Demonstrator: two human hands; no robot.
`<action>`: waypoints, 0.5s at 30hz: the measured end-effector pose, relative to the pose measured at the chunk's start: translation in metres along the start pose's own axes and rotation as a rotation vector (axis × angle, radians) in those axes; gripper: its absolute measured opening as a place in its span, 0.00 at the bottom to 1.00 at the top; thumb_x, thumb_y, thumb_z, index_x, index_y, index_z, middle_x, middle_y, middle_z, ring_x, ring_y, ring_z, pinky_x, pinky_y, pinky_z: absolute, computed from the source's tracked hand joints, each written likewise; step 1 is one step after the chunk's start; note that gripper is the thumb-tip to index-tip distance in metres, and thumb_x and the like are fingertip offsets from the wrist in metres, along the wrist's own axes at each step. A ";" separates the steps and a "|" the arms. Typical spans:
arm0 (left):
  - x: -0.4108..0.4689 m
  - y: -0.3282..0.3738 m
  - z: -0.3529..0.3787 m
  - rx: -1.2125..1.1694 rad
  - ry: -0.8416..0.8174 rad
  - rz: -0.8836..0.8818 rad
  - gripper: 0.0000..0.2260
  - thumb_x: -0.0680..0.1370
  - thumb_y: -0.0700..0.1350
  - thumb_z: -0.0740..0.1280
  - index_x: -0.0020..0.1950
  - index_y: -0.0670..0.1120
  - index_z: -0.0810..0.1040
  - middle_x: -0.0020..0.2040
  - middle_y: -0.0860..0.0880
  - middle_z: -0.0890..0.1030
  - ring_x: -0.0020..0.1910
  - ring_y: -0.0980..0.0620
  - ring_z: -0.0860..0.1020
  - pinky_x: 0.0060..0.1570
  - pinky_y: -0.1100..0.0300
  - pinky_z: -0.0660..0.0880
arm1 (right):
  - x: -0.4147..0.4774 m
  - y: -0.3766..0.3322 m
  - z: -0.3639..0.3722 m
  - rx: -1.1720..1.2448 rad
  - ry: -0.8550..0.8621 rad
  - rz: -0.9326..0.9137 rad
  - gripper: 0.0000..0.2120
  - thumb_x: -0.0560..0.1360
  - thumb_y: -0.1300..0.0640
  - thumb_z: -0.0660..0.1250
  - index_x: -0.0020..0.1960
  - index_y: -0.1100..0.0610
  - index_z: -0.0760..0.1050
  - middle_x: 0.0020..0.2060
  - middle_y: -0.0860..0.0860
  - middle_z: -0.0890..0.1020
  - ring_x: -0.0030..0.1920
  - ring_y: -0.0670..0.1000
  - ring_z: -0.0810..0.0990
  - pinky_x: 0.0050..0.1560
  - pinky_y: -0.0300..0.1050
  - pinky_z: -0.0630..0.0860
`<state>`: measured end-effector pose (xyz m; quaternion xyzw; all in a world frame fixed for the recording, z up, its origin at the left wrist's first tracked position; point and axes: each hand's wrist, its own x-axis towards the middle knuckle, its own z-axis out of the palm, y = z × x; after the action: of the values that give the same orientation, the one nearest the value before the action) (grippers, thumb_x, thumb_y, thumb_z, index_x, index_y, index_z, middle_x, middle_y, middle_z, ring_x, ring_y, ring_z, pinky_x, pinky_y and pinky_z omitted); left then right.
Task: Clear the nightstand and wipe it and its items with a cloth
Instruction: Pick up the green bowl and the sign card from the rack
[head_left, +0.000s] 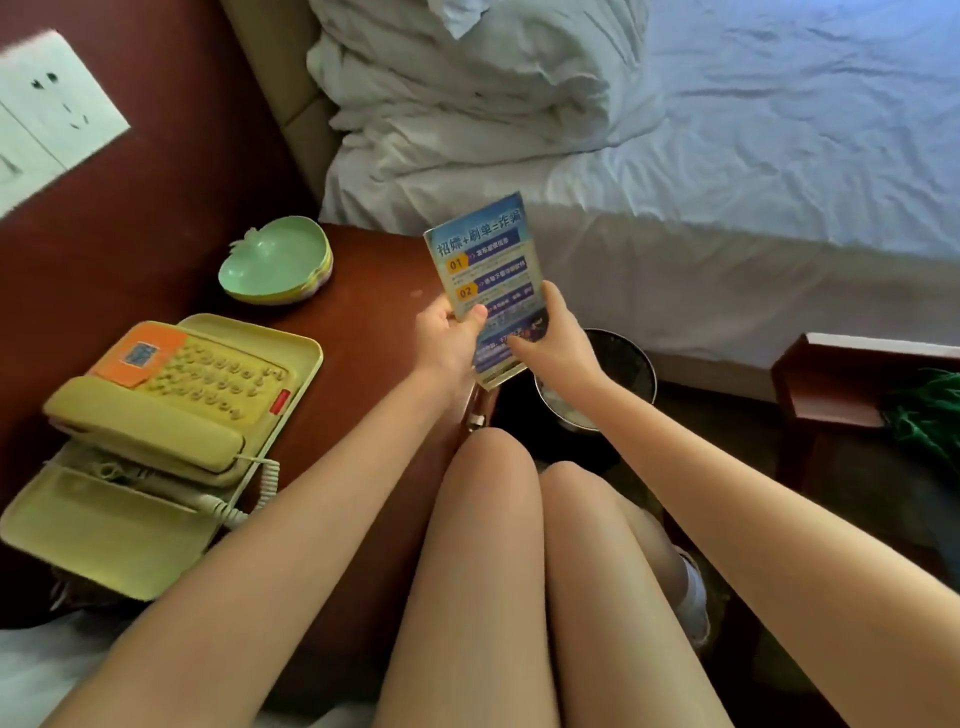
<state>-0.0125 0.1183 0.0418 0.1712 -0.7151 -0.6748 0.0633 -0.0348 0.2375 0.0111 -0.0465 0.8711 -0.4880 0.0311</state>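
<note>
Telephone (166, 410) on nightstand (374, 291), left.

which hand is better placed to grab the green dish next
Left, probably. The left hand grips the card on the side nearer the dish; the right hand grips its far side and could keep it.
</note>
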 end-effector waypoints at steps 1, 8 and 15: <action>0.007 -0.002 -0.008 0.022 0.028 0.012 0.05 0.79 0.37 0.63 0.53 0.44 0.75 0.44 0.52 0.78 0.39 0.61 0.77 0.36 0.72 0.75 | 0.006 -0.003 0.010 -0.008 -0.021 -0.005 0.23 0.73 0.60 0.69 0.64 0.53 0.64 0.55 0.50 0.79 0.49 0.47 0.80 0.46 0.46 0.80; 0.043 -0.029 -0.052 0.165 0.215 0.101 0.03 0.78 0.39 0.65 0.49 0.45 0.77 0.44 0.50 0.81 0.45 0.52 0.80 0.50 0.54 0.78 | 0.040 -0.022 0.083 -0.004 -0.151 0.022 0.39 0.66 0.51 0.73 0.69 0.54 0.55 0.60 0.48 0.76 0.57 0.48 0.77 0.50 0.44 0.78; 0.066 -0.046 -0.077 0.284 0.334 0.189 0.09 0.79 0.40 0.64 0.56 0.41 0.79 0.51 0.46 0.82 0.50 0.49 0.80 0.53 0.54 0.77 | 0.057 -0.032 0.132 -0.112 -0.206 -0.012 0.57 0.68 0.44 0.73 0.76 0.60 0.34 0.76 0.54 0.56 0.74 0.54 0.57 0.71 0.59 0.58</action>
<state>-0.0417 0.0221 -0.0065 0.2198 -0.7952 -0.5210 0.2187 -0.0771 0.1027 -0.0307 -0.1033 0.8889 -0.4312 0.1149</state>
